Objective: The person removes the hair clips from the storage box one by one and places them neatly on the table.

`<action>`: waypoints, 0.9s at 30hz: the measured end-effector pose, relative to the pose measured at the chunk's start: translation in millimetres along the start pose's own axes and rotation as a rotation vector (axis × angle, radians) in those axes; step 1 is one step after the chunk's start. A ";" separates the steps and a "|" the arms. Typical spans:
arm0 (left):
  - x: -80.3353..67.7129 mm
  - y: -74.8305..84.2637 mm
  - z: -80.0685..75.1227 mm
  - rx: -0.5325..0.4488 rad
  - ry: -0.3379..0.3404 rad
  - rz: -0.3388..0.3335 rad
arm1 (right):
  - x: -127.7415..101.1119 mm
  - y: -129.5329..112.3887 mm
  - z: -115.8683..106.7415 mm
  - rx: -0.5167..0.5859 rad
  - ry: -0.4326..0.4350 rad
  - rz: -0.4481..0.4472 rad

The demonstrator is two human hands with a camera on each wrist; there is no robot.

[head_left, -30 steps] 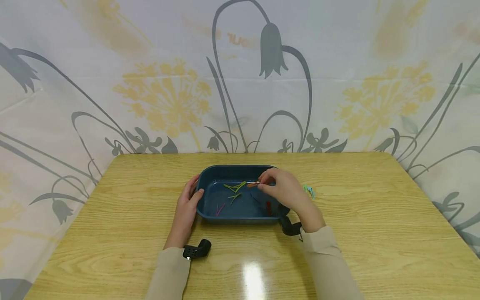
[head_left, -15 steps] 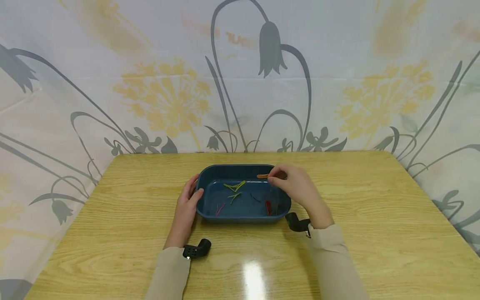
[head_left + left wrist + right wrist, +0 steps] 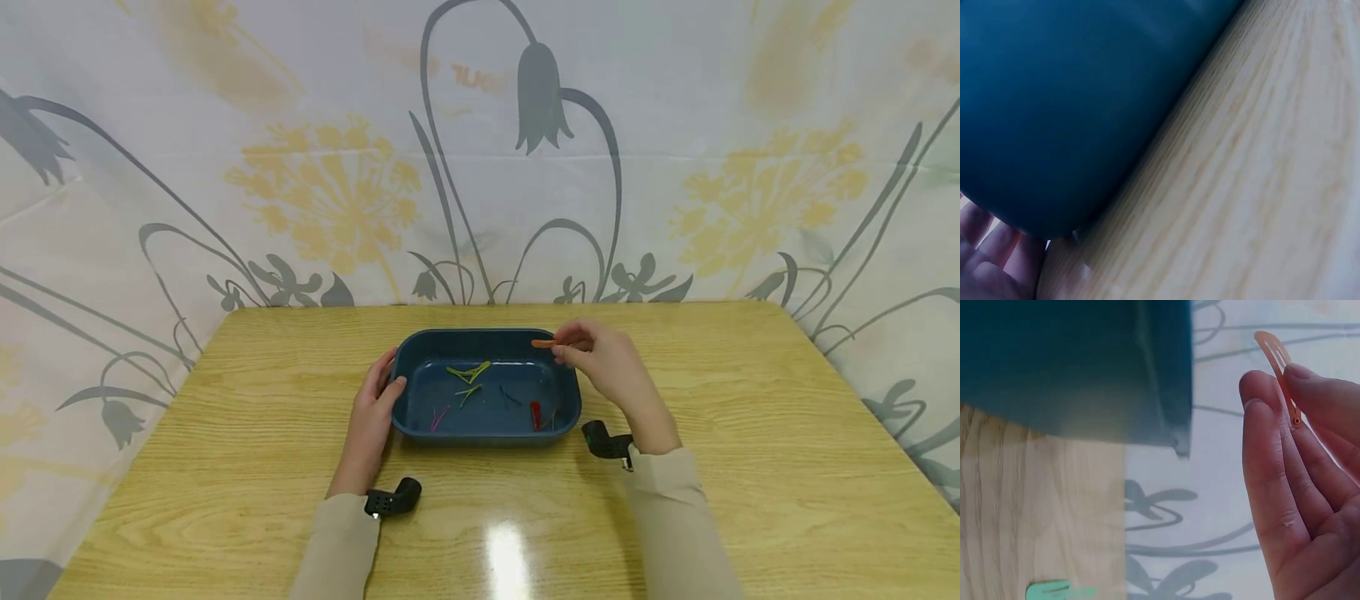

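1. wood-grain table (image 3: 225,467) filled the near ground, with a flower-printed cloth (image 3: 337,183) hanging behind its far edge.
2. nearest the camera, two beige sleeves (image 3: 337,546) came in from the bottom, each with a small black wrist camera (image 3: 393,500) by the cuff.
3. left hand (image 3: 371,417) rested against the left end of a dark blue tray (image 3: 408,421), fingers on the outer wall and thumb curled over the rim, holding it.
4. inside the tray lay thin green clips (image 3: 468,372), a pink one (image 3: 438,417) and a red one (image 3: 536,413), all apart from the hands.
5. right hand (image 3: 603,362) hovered over the tray's far right corner, fingertips (image 3: 1260,400) pressed together on an orange hair clip (image 3: 543,342), which stuck out to the left above the rim.
6. a mint green clip (image 3: 1054,590) lay on the table in the right wrist view, near the tray.
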State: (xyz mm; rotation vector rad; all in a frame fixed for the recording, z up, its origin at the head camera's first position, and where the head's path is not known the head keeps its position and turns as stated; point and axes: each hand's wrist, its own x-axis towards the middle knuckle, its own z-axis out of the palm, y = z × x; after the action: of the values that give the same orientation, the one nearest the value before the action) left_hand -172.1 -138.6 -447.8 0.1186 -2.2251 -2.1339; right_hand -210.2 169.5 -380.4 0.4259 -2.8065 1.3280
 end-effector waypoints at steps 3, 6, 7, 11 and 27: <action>-3.9 8.0 0.8 0.000 -0.004 -0.013 | 0.1 2.8 -4.0 -0.021 0.023 0.014; -2.3 5.1 0.3 0.008 -0.002 -0.014 | -0.4 7.8 -7.5 -0.050 0.038 0.031; -0.1 1.0 -0.4 0.007 0.001 -0.009 | -0.7 9.0 -8.3 -0.058 0.040 0.039; 3.7 -7.7 -1.5 0.012 0.006 0.010 | -0.7 13.0 -11.0 -0.061 0.039 0.060; 4.3 -7.3 -1.5 0.005 0.007 0.007 | -2.1 25.9 -16.1 0.003 0.090 0.067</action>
State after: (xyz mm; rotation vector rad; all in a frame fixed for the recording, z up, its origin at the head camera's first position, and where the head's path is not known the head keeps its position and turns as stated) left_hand -176.1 -140.7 -455.2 0.1178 -2.2235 -2.1210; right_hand -216.3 197.9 -390.0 0.2667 -2.7681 1.3284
